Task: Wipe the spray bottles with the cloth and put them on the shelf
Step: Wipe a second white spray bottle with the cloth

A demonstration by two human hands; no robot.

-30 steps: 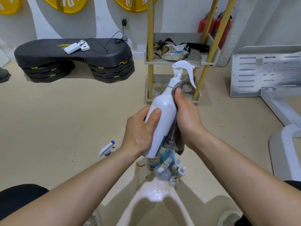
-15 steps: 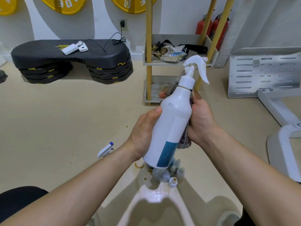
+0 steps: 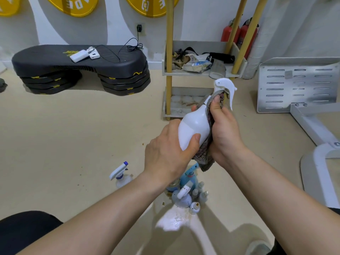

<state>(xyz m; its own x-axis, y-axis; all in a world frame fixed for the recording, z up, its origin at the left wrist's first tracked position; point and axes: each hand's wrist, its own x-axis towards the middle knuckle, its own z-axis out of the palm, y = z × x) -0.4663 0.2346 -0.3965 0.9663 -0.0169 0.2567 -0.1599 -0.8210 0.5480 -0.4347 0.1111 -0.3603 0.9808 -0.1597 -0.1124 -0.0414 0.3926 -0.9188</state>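
Observation:
A white spray bottle [image 3: 195, 126] is tilted in mid-air, its trigger head up and to the right. My left hand [image 3: 165, 155] grips its lower body. My right hand [image 3: 222, 131] holds a grey-brown cloth [image 3: 206, 153] against the bottle's right side and neck, thumb up near the collar. On the floor below stands a cluster of several small bottles [image 3: 185, 192], and one clear spray bottle [image 3: 120, 174] stands apart to the left. The shelf [image 3: 184, 74] with yellow poles stands straight ahead.
The shelf's upper tier holds rags and packets; its lower tier [image 3: 182, 103] is stained. A black step platform [image 3: 81, 69] lies at the left, red extinguishers [image 3: 239, 34] behind the shelf, a white metal frame [image 3: 298, 85] at the right.
The bottle has been turned, so its blue label no longer shows. My right hand slid the cloth up toward the neck, and my left hand shifted its grip lower.

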